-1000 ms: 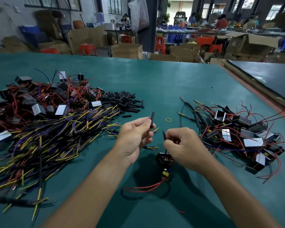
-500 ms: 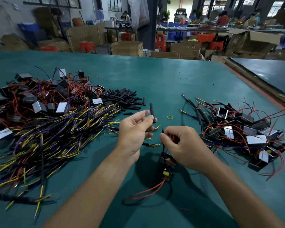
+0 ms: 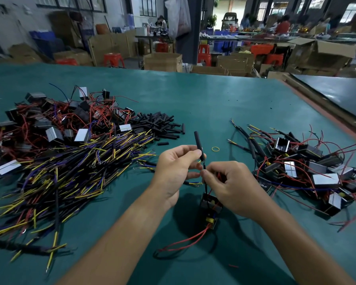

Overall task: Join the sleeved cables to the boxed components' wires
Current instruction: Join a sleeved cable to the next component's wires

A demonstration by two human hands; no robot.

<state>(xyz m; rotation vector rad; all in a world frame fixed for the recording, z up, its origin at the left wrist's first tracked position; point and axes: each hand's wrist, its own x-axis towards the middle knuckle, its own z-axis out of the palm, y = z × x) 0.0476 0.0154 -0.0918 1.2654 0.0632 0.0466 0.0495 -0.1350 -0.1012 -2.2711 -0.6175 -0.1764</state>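
Joining: you are at the mating step, by my judgement. The cable [image 3: 198,144] end and the box's wire [image 3: 205,186] tip meet near the middle of the table [image 3: 214,99]. I cannot tell whether they touch.
Left hand [image 3: 177,167]: thumb and forefinger pinch the cable's lower end and the other fingers curl loosely. The cable stands nearly upright, leaning toward 11 o'clock.
Right hand [image 3: 232,186]: thumb and forefinger pinch the wire just under the cable's end, with the rest of the fingers curled in. Your forearm comes in from 5 o'clock.
Box [image 3: 211,208]: it sits at 6 o'clock from the pinch, under your right hand. Its red lead [image 3: 185,241] trails toward 7 o'clock. I cannot tell whether it rests or hangs.
Handling: everything here looks light. The cable's sleeve seems firm enough to hold its line, so grip it low. The wire is thin and probably limp, so hold it close to the tip or it will likely buckle.
Stock: the cable heap [image 3: 70,171] lies at 9 o'clock, the loose sleeves [image 3: 160,124] at 11, and more boxes [image 3: 306,167] at 3.
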